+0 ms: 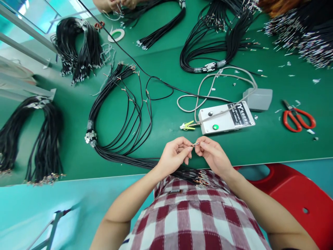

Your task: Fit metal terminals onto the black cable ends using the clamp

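My left hand (174,155) pinches a thin black cable close to its end, just over the front edge of the green table. Fingertips of my right hand (213,154) are closed on the fine wires (195,143) at that cable's tip. Below my hands, a bundle of black cables (125,159) runs from the left across the table edge, its bare coppery ends (201,177) against the checked shirt. Just beyond my fingers lies a white box (208,121) with a green button, a black knob and a yellow clip (189,125) beside it.
Red-handled cutters (298,116) lie at the right, near a grey block (258,99). More cable bundles (78,48) rest left and far back. A roll of tape (116,35) sits near another person's hands (122,5). A red stool (291,198) stands at my right.
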`<state>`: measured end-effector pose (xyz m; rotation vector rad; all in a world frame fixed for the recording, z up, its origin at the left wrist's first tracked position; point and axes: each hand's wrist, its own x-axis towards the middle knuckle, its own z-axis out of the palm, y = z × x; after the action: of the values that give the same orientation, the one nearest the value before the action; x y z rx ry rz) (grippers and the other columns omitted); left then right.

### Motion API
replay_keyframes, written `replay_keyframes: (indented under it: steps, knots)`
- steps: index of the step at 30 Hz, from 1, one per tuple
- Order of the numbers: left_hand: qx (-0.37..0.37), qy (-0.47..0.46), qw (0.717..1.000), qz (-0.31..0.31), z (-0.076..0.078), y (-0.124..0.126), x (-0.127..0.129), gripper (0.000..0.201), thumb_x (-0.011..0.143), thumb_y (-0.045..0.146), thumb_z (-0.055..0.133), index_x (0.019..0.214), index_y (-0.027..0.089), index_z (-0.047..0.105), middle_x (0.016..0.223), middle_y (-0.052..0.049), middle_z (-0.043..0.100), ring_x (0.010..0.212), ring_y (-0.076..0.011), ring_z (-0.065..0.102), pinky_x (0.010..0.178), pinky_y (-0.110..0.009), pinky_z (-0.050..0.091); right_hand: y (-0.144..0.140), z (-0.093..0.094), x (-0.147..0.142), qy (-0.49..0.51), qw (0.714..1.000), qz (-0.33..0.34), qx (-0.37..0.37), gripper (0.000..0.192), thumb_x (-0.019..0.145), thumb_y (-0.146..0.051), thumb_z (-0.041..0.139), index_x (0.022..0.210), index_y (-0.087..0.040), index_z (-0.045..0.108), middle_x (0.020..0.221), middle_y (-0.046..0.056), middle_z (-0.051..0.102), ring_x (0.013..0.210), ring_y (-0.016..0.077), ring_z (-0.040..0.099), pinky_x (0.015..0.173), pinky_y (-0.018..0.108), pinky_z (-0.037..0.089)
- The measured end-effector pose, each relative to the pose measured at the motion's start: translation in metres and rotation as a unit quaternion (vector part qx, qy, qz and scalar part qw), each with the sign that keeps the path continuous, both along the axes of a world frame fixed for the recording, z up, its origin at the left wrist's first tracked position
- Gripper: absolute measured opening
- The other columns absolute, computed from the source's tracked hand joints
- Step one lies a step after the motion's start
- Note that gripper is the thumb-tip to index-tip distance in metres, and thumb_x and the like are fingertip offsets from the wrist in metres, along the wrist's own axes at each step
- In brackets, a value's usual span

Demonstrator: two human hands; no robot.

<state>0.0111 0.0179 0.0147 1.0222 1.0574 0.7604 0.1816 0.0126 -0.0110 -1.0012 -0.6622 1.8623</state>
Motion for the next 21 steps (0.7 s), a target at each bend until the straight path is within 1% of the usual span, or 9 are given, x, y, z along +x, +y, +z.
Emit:
replay_keyframes:
  steps: [4,9,11,15,19,21]
  knots:
    - [0.001,-0.005,1.0,-0.002,-0.001,0.0,0.0,0.033,0.087,0.045,0.068,0.089,0.014,0.058,0.064,0.0,0.062,0.045,-0.0075,0.055,0.044,-0.019,0.043,-0.001,-0.002,-0.005,-0.028,0.999,-0.026,0.015,0.024,0.077,-0.042,0.079,0.077,-0.02,0.068,0.065,-0.003,0.061,0.058,0.0092,0.049,0.058,0.024,0.039]
    - [0.031,-0.022,0.999,0.004,-0.003,0.0,0.001,0.041,0.092,0.046,0.061,0.116,0.014,0.057,0.064,0.003,0.058,0.045,-0.0075,0.054,0.044,-0.019,0.041,0.001,-0.005,-0.014,-0.074,0.995,-0.051,0.05,0.024,0.079,-0.042,0.077,0.077,-0.021,0.066,0.068,-0.003,0.062,0.054,0.0082,0.045,0.055,0.025,0.038]
    - [0.034,-0.026,0.999,-0.004,-0.004,0.002,0.0,0.041,0.093,0.044,0.059,0.12,0.014,0.058,0.064,0.004,0.055,0.045,-0.0068,0.052,0.043,-0.019,0.039,0.001,-0.005,-0.016,-0.09,0.993,-0.045,0.059,0.025,0.08,-0.043,0.077,0.076,-0.021,0.065,0.068,-0.003,0.062,0.053,0.0084,0.046,0.055,0.025,0.039]
    - [0.012,-0.04,0.999,-0.01,-0.002,0.006,-0.001,0.038,0.092,0.042,0.062,0.116,0.013,0.062,0.072,0.002,0.056,0.042,-0.0046,0.049,0.039,-0.019,0.033,0.002,-0.008,-0.017,-0.112,0.99,-0.027,0.076,0.027,0.081,-0.045,0.075,0.076,-0.021,0.064,0.07,-0.003,0.063,0.053,0.0088,0.048,0.056,0.026,0.042]
    - [0.016,-0.036,0.999,0.008,0.001,0.01,0.003,0.034,0.083,0.039,0.074,0.105,0.014,0.065,0.085,-0.002,0.06,0.049,-0.0036,0.051,0.044,-0.018,0.038,0.001,-0.011,-0.015,-0.135,0.986,-0.029,0.091,0.029,0.081,-0.047,0.075,0.081,-0.021,0.065,0.073,-0.001,0.065,0.055,0.0095,0.051,0.056,0.026,0.044]
    - [0.018,-0.039,0.999,0.029,0.0,0.011,0.007,0.032,0.079,0.037,0.078,0.097,0.014,0.065,0.084,-0.003,0.062,0.051,-0.0042,0.053,0.044,-0.017,0.039,0.001,-0.01,-0.015,-0.149,0.984,-0.026,0.096,0.029,0.081,-0.048,0.075,0.083,-0.02,0.065,0.071,-0.001,0.065,0.055,0.01,0.051,0.056,0.026,0.044]
